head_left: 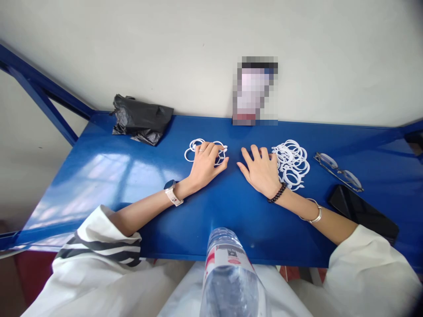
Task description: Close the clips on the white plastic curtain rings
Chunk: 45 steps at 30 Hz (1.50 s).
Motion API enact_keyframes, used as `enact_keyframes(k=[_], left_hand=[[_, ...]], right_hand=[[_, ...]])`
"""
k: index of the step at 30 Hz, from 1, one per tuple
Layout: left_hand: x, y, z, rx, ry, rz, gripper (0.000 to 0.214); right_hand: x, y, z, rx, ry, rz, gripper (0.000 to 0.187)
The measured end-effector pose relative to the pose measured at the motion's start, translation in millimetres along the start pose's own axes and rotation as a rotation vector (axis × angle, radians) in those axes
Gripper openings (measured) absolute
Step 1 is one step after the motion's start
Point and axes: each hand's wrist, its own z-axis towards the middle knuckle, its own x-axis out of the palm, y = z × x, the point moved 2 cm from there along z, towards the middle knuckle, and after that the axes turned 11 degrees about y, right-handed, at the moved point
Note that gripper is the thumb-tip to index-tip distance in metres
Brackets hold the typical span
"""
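A clear water bottle (228,273) stands closest, at the middle of the tabletop's (109,176) near edge. A black phone (363,213) lies toward the near right corner. Midway across, the left hand (206,165) rests palm down, fingers loosely spread and laid on top of a small cluster of white rings (193,149), gripping none of them. Just beside it the right hand (262,169) lies flat and open, holding nothing, its outer fingers touching the larger pile of white rings (294,164). Glasses (339,171) lie right of that pile. A crumpled black bag (142,119) sits at the far left corner.
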Motion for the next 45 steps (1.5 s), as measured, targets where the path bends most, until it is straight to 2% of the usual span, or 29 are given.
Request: enact_keyframes(k=[8, 20, 22, 25, 28, 31, 40, 45], left_hand=[[2.7, -1, -1, -0.03, 0.137, 0.095, 0.022], [0.2, -6, -1, -0.003, 0.082, 0.079, 0.024], [0.1, -7, -1, 0.011, 0.095, 0.063, 0.023], [0.9, -7, -2, 0.046, 0.107, 0.045, 0.022], [1.5, -8, -2, 0.105, 0.092, 0.061, 0.02], [1.5, -8, -2, 0.156, 0.093, 0.08, 0.02], [3.6, -6, -2, 0.187, 0.177, 0.048, 0.033], [2.8, -9, -1, 0.203, 0.222, 0.0, 0.037]], right_hand=[[4, 0, 1, -0.033, -0.023, 0.019, 0.05], [7, -7, 0, -0.002, -0.045, 0.003, 0.044], [7, -5, 2, -0.065, -0.051, -0.006, 0.042], [8, -1, 4, -0.262, -0.093, -0.003, 0.037], [11, 1, 5, -0.475, -0.15, 0.072, 0.035], [14, 1, 6, -0.594, -0.205, 0.153, 0.036], [14, 1, 3, -0.748, -0.287, 0.28, 0.036], [14, 2, 3, -0.744, -0.275, 0.335, 0.035]])
